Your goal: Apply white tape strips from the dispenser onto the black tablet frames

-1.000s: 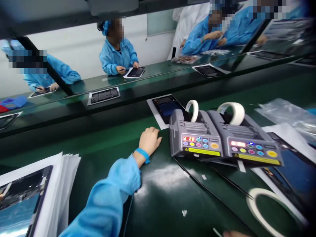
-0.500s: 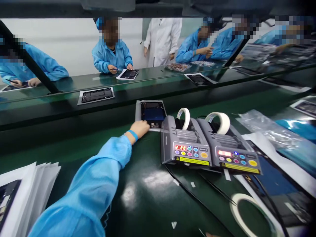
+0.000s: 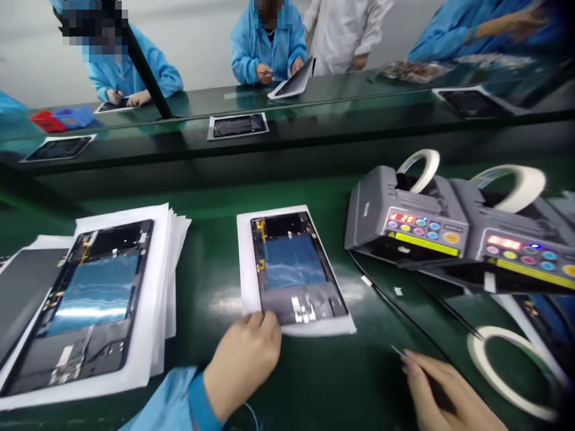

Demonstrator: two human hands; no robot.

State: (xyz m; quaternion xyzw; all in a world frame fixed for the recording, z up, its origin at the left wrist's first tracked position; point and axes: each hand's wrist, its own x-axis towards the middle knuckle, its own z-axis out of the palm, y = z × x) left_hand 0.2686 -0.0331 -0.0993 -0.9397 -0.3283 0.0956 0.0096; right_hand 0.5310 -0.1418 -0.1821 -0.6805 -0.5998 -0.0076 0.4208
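Note:
In the head view, an opened tablet housing (image 3: 291, 263) with a blue panel and bare inner parts lies on a white paper sheet (image 3: 248, 245) in front of me. My left hand (image 3: 247, 359) is closed at the near left corner of that sheet, fingers curled over its edge beside the tablet; its fingertips are partly hidden. To the right, my right hand (image 3: 442, 389) pinches a thin pointed tool (image 3: 397, 350) between thumb and forefinger, most of it hidden by the fingers. That hand is apart from the tablet.
Tape dispensers (image 3: 404, 209) with lit panels stand at right, with cables and a loose tape roll (image 3: 483, 371) before them. At left lies another opened tablet (image 3: 96, 287) on stacked paper. A raised dark ledge (image 3: 314, 129) crosses behind, holding more tablets; co-workers sit beyond.
My left hand has drawn the tablet on its sheet from beside the dispensers toward me. My right hand with the thin tool has come into view. The view has turned left and down.

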